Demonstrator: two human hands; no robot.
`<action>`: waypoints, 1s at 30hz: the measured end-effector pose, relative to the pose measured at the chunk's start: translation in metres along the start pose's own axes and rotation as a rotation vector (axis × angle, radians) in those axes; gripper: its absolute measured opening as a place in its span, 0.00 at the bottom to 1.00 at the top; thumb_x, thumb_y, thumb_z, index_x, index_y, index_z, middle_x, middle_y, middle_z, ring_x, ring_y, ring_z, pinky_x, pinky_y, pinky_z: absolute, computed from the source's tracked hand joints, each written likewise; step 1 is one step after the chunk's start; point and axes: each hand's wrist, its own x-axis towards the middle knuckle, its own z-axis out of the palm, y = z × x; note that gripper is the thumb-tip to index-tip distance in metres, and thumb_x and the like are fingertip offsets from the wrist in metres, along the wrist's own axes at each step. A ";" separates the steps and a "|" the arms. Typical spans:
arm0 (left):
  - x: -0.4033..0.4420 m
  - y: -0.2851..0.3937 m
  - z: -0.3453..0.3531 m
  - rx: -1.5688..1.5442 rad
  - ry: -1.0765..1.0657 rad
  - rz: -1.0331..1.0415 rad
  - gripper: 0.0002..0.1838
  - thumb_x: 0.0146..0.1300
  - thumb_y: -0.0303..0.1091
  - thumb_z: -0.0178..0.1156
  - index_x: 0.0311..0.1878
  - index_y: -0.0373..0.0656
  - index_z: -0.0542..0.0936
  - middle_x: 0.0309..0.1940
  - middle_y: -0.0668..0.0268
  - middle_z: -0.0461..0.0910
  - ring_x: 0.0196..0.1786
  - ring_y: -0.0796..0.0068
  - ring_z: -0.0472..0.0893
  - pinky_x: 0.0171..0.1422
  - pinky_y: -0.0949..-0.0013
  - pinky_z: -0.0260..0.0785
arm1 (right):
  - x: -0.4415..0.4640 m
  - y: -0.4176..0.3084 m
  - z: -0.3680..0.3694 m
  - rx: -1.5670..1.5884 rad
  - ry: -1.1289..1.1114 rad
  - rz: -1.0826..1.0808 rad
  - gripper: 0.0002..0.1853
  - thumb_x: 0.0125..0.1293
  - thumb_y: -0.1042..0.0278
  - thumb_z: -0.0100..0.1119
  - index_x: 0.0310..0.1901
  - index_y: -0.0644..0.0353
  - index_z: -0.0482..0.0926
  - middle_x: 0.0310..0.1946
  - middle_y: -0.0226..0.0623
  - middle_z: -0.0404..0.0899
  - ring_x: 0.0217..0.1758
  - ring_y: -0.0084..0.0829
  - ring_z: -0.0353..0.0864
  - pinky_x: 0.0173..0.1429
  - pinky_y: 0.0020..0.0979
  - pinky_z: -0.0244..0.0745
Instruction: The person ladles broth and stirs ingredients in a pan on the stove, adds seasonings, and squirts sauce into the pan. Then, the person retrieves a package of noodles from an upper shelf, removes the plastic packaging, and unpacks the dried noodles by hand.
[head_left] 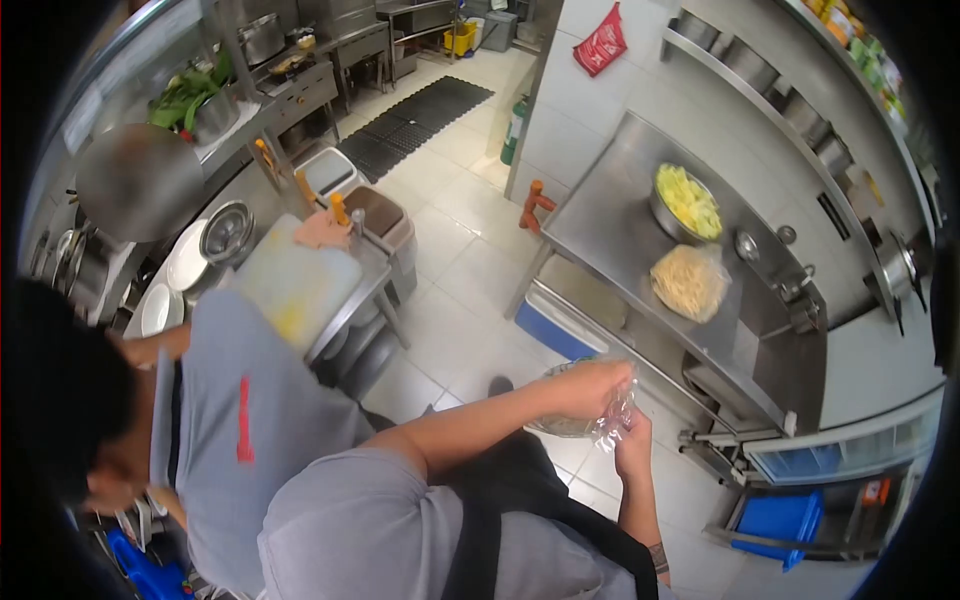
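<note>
My left hand is closed on the crumpled top of a clear plastic bag. Just below it in the picture, my right hand grips the same plastic, its fingers pressed together. A round, shiny thing shows partly behind my left forearm; what it is I cannot make out. On the steel counter ahead stand a metal bowl of cut pale-green leafy vegetable and a clear bag of pale yellowish strips.
A co-worker in a grey shirt stands close on my left, beside a white cutting board. A blue-and-white cooler sits under the counter. A glass-fronted door is at right, above a blue bin. A black mat covers floor farther off.
</note>
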 end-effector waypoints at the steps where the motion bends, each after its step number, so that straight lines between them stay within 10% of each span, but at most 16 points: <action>1: 0.018 -0.016 -0.017 0.014 -0.069 0.043 0.06 0.68 0.30 0.57 0.46 0.42 0.74 0.39 0.50 0.80 0.43 0.43 0.80 0.47 0.47 0.70 | 0.027 0.001 0.003 0.045 -0.025 0.001 0.09 0.62 0.82 0.59 0.43 0.62 0.83 0.37 0.28 0.84 0.39 0.21 0.80 0.44 0.26 0.74; 6: 0.088 -0.067 -0.129 0.228 -0.348 -0.012 0.07 0.69 0.33 0.57 0.45 0.42 0.74 0.37 0.50 0.80 0.41 0.43 0.80 0.46 0.46 0.70 | 0.174 -0.045 0.039 0.230 -0.246 0.114 0.05 0.59 0.83 0.60 0.32 0.61 0.80 0.28 0.21 0.80 0.31 0.16 0.75 0.36 0.24 0.69; 12: 0.116 -0.060 -0.299 0.278 -0.367 0.002 0.11 0.72 0.37 0.52 0.40 0.39 0.78 0.31 0.48 0.82 0.36 0.42 0.81 0.44 0.47 0.72 | 0.318 -0.145 0.122 -0.251 -0.847 -0.088 0.10 0.58 0.79 0.68 0.24 0.62 0.75 0.21 0.19 0.73 0.28 0.13 0.67 0.33 0.25 0.65; 17: 0.125 -0.058 -0.396 0.268 -0.268 0.058 0.08 0.71 0.36 0.57 0.40 0.41 0.76 0.32 0.53 0.79 0.38 0.44 0.80 0.43 0.48 0.72 | 0.422 -0.239 0.192 -0.513 -1.312 -0.670 0.11 0.48 0.76 0.71 0.30 0.59 0.76 0.26 0.42 0.72 0.32 0.51 0.76 0.34 0.43 0.71; 20: 0.140 -0.100 -0.452 0.262 -0.187 0.005 0.08 0.71 0.35 0.57 0.41 0.41 0.76 0.33 0.53 0.79 0.40 0.44 0.80 0.44 0.49 0.72 | 0.498 -0.244 0.238 -0.576 -1.342 -0.851 0.11 0.48 0.77 0.70 0.30 0.59 0.75 0.27 0.42 0.74 0.32 0.49 0.77 0.36 0.41 0.72; 30: 0.205 -0.281 -0.638 0.059 0.046 -0.228 0.08 0.72 0.34 0.58 0.42 0.39 0.77 0.38 0.49 0.79 0.45 0.45 0.80 0.50 0.50 0.70 | 0.670 -0.258 0.412 -0.454 -0.939 -0.069 0.10 0.61 0.74 0.73 0.39 0.61 0.78 0.34 0.28 0.79 0.39 0.19 0.75 0.43 0.28 0.73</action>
